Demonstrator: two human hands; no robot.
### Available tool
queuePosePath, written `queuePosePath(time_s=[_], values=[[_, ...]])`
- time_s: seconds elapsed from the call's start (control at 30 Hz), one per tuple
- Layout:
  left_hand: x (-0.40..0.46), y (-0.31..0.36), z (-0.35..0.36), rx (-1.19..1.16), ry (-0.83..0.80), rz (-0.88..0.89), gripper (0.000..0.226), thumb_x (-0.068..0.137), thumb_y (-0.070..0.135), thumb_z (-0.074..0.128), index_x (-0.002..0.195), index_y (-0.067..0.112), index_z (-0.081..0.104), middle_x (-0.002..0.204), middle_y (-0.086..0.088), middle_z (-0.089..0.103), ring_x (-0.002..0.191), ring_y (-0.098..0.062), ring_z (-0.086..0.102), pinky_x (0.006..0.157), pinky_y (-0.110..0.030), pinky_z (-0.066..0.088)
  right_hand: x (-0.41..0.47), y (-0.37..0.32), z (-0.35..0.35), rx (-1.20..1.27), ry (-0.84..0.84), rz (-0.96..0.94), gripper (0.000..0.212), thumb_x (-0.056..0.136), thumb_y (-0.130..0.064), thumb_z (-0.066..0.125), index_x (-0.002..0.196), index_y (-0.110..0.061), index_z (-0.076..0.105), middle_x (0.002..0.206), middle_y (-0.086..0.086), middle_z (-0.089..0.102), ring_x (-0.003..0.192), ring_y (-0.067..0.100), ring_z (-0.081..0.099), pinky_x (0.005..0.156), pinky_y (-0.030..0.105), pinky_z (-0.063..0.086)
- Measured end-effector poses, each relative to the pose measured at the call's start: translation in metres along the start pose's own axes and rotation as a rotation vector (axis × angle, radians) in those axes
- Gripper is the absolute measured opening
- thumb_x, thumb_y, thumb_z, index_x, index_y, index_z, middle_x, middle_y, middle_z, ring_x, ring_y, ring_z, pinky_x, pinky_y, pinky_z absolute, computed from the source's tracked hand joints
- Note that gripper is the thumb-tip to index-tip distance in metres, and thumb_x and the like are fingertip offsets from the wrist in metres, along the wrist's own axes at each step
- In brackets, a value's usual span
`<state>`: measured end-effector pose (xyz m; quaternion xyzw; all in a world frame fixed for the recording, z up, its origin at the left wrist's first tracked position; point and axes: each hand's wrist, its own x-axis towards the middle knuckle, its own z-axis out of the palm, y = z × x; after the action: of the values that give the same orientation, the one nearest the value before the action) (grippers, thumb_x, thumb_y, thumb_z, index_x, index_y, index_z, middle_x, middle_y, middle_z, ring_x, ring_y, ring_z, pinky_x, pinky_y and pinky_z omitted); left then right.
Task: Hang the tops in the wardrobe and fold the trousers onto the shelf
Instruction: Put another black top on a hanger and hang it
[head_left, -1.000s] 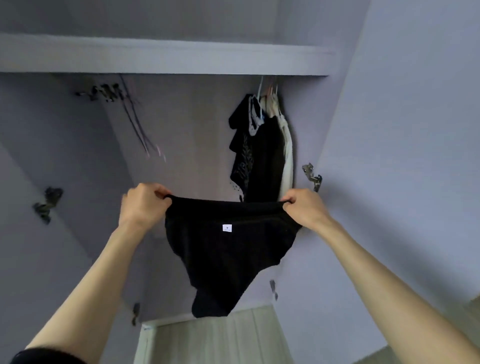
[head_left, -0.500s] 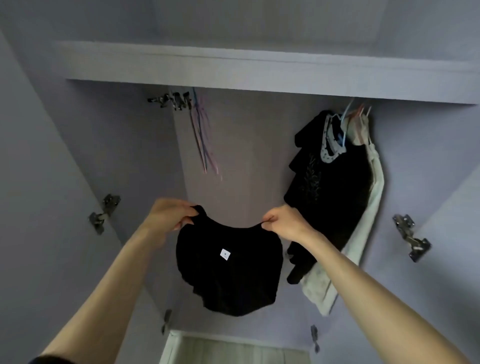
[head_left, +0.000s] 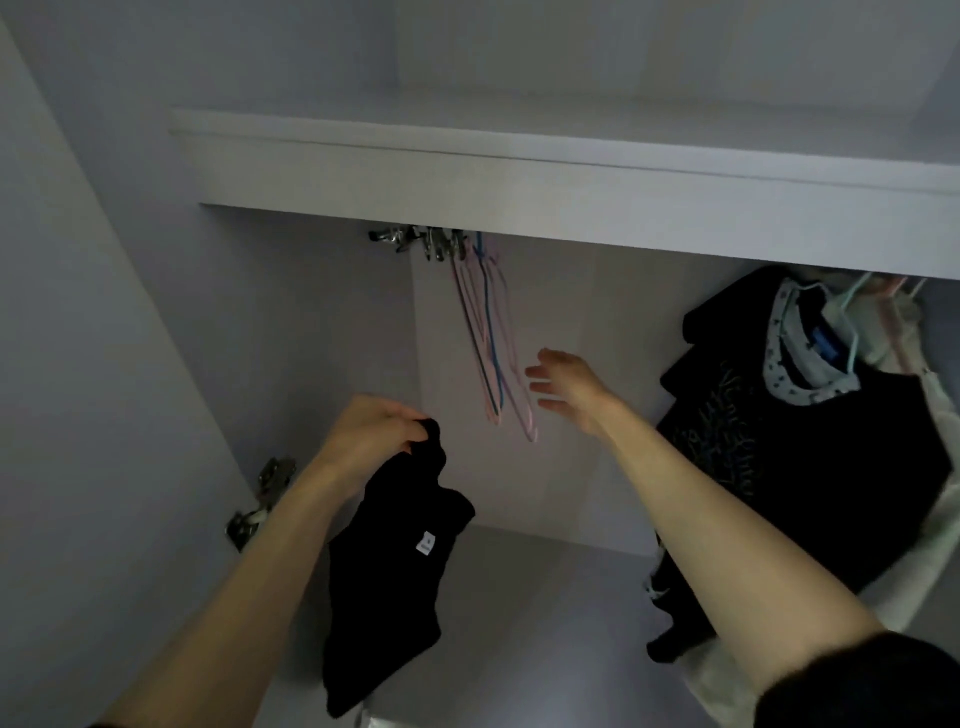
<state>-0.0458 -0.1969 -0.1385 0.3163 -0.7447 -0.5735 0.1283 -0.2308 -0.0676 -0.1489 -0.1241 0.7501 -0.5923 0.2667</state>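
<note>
Apparently the hanging step is under way: the left hand is gripping a black top by its upper edge so it is dangling low in the wardrobe, while the right hand is reaching, fingers spread and holding nothing, toward the empty hangers just beside it. Next it is probably needing to lift one hanger off and feed it into the neckline. The rail is hiding behind the shelf, the hangers are blurring together, and the hung clothes are running out of view at right.
</note>
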Motion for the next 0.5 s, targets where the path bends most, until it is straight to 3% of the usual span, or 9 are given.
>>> queuePosePath(time_s=[0.13,0.23,0.33,0.5], values=[[0.011,-0.003,-0.009,0.012,0.032,0.029,0.024,0.079,-0.013,0.058,0.090,0.006,0.068,0.041,0.014,0.058,0.038,0.006,0.051,0.039,-0.003,0.033,0.012,0.001,0.011,0.050,-0.012,-0.006,0.015,0.094,-0.012,0.052,0.108,-0.009,0.057,0.090,0.010,0.062,0.079,0.023,0.060,0.080,0.033,0.052],[0.015,-0.005,-0.010,0.023,0.032,0.023,0.022,0.080,-0.012,0.059,0.092,0.003,0.069,0.042,0.014,0.058,0.040,0.007,0.053,0.040,-0.003,0.034,0.017,-0.002,0.016,0.114,-0.156,0.030,0.008,0.092,-0.013,0.055,0.092,-0.010,0.062,0.076,0.005,0.061,0.067,0.017,0.060,0.061,0.025,0.052],[0.019,-0.005,-0.007,0.020,0.044,-0.005,0.022,0.079,-0.012,0.060,0.095,0.000,0.069,0.046,0.012,0.060,0.040,0.005,0.053,0.040,-0.003,0.034,0.021,-0.009,0.020,0.223,-0.267,0.066,0.012,0.094,-0.021,0.056,0.089,-0.012,0.061,0.078,0.005,0.063,0.068,0.018,0.064,0.060,0.027,0.054],[0.019,-0.006,-0.006,0.018,0.044,-0.036,0.021,0.079,-0.010,0.062,0.098,-0.005,0.069,0.059,0.003,0.062,0.044,0.003,0.055,0.041,-0.003,0.033,0.025,-0.014,0.026,0.170,-0.278,0.006,0.031,0.093,-0.040,0.054,0.092,-0.011,0.066,0.084,0.006,0.067,0.074,0.019,0.066,0.066,0.027,0.055]])
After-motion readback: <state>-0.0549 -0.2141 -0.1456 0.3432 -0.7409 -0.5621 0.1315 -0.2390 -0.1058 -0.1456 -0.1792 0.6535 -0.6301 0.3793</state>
